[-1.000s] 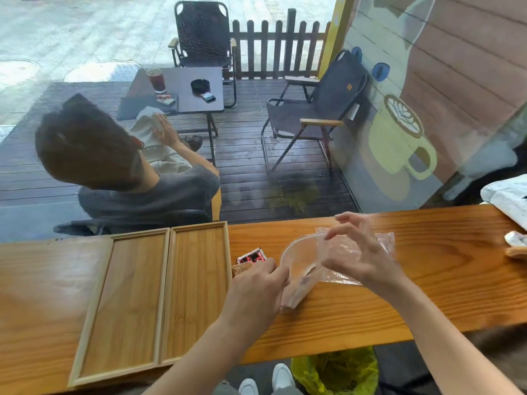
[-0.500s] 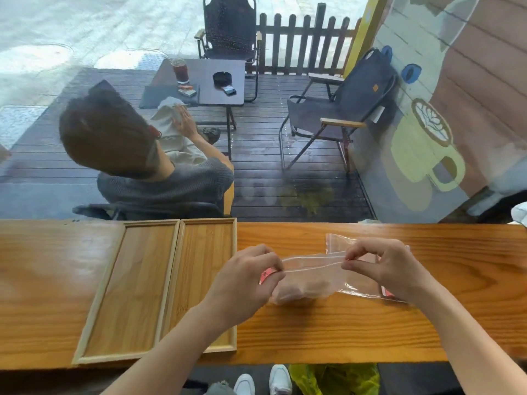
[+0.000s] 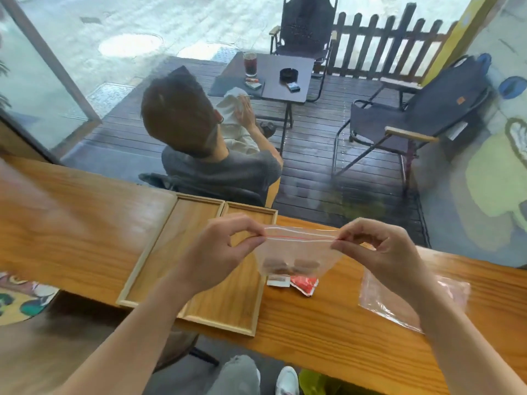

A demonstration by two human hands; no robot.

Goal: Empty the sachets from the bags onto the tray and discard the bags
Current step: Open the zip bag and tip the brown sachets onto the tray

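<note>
I hold a clear zip bag [image 3: 296, 252] with a red seal line stretched upright above the counter. My left hand [image 3: 219, 252] pinches its left top corner and my right hand [image 3: 379, 249] pinches its right top corner. Brown sachets [image 3: 291, 266] sit in the bag's bottom. Below the bag, a white sachet [image 3: 278, 280] and a red sachet [image 3: 305, 284] lie on the counter beside the wooden tray [image 3: 159, 252], which has two compartments. A second clear bag [image 3: 399, 297] lies flat on the counter to the right, partly behind my right forearm.
The long wooden counter [image 3: 328, 332] runs along a window. Outside, a person [image 3: 199, 132] sits with their back to me near a small table and folding chairs. A yellow-green bag [image 3: 313, 380] shows below the counter by my shoes.
The bag has been lifted off the counter and pulled taut between both hands. The head camera has swung left, and the red and white sachets now show below the bag.
</note>
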